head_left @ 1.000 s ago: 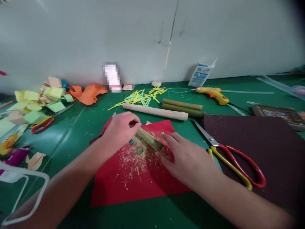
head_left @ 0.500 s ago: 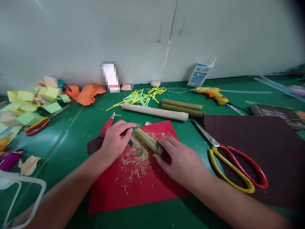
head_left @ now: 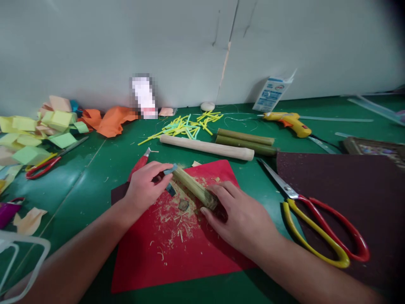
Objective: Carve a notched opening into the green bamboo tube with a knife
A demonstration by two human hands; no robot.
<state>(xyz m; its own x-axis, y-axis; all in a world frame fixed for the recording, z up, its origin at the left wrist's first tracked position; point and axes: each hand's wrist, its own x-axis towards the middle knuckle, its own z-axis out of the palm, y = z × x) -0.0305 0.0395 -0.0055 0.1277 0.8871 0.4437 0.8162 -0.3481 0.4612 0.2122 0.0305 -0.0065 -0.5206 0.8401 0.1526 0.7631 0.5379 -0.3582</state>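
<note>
My right hand grips the near end of a greenish bamboo tube, which slants up and left over a red sheet. Between the thumb and fingers of my left hand is a small blue-grey piece of what looks like sandpaper, at the tube's far end. Another dark blue scrap and a grey-brown square scrap lie on the red sheet among pale shavings and dust. Partly hidden behind my left hand is a red-handled cutter.
Beyond the red sheet lie a pale peeled stick and green bamboo pieces. Large scissors rest at right, partly on a dark brown sheet. A yellow glue gun is at the back; paper pieces pile up at left.
The sandpaper in my left hand has moved slightly and more of it shows at the tube's end. The view has shifted a little; my right hand keeps its grip.
</note>
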